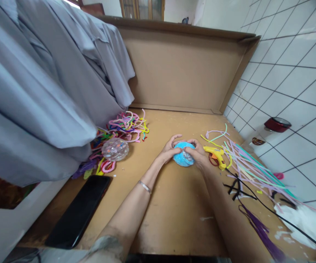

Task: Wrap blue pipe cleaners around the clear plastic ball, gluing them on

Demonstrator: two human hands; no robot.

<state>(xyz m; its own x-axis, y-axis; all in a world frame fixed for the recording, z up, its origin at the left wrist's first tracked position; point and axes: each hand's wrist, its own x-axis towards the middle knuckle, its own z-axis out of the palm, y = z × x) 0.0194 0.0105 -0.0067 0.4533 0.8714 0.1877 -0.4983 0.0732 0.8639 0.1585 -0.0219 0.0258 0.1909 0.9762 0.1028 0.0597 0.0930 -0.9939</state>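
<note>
A round light-blue piece (184, 159), made of coiled strands with a pale greyish patch at its lower right, is held just above the middle of the table. My left hand (171, 149) grips its left side, thumb on top and fingers curled behind. On its right side my right hand (197, 151) closes round it, thumb pressed on the face near the patch. Just right of my right hand lies a yellow glue gun (216, 156) with an orange trigger. A clear, faceted ball-like object (115, 149) sits to the left on the table.
Colourful pipe cleaners (127, 126) pile up at the back left, beside a grey cloth (51, 84). A black phone (78, 210) lies front left. Long pastel stems (251, 160), a black cable, a purple tassel (259, 228) and a red-lidded jar (267, 131) are right; cardboard (180, 69) stands behind.
</note>
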